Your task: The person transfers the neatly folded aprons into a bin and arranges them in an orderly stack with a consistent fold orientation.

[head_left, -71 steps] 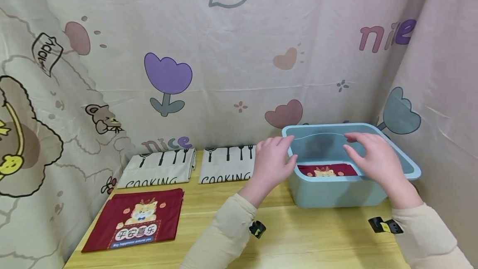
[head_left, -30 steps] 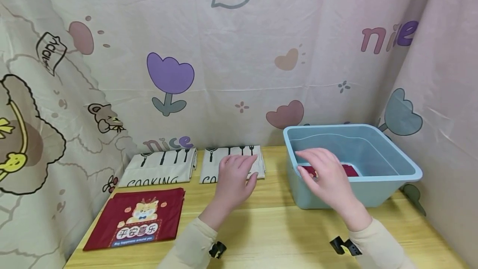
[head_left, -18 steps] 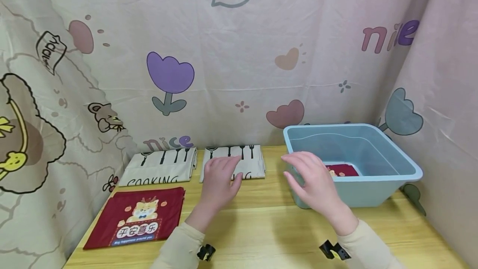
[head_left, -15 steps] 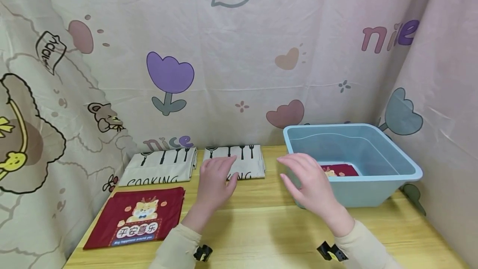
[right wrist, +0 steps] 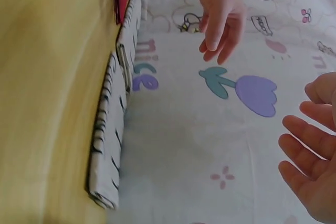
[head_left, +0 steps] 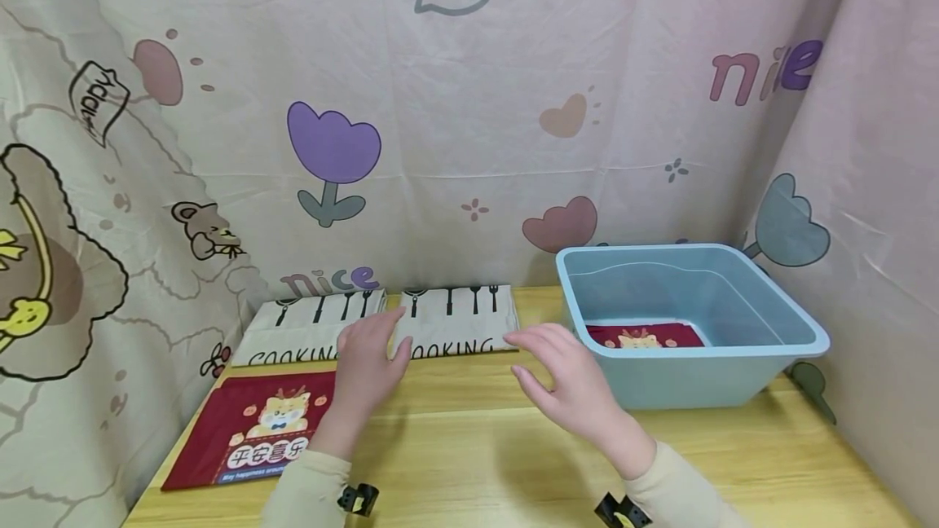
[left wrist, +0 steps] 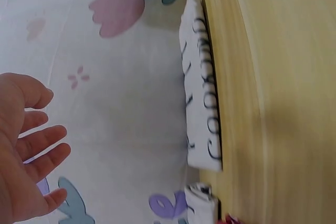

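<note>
My left hand (head_left: 367, 369) hovers over the table with relaxed, slightly bent fingers and nothing in them. It partly covers the right edge of a folded dark red cloth (head_left: 257, 406) printed with a cartoon animal. My right hand (head_left: 572, 385), likewise holding nothing, hangs in the air just left of the blue tub (head_left: 704, 377), fingers loosely spread. Two folded white cloths with black cooking prints lie at the back: the left white cloth (head_left: 301, 332) and the right white cloth (head_left: 458, 320). Inside the tub lies another red cloth (head_left: 645, 336).
The wooden table (head_left: 469, 455) carries everything. A patterned curtain (head_left: 469, 104) hangs close behind the cloths and the tub, and along both sides. The tub's raised rim (head_left: 734, 350) stands at the right.
Both hands have moved left, away from above the tub. My left hand now overlaps the red cloth's edge, and my right hand has come off the tub's front. The cloths and tub have stayed put.
</note>
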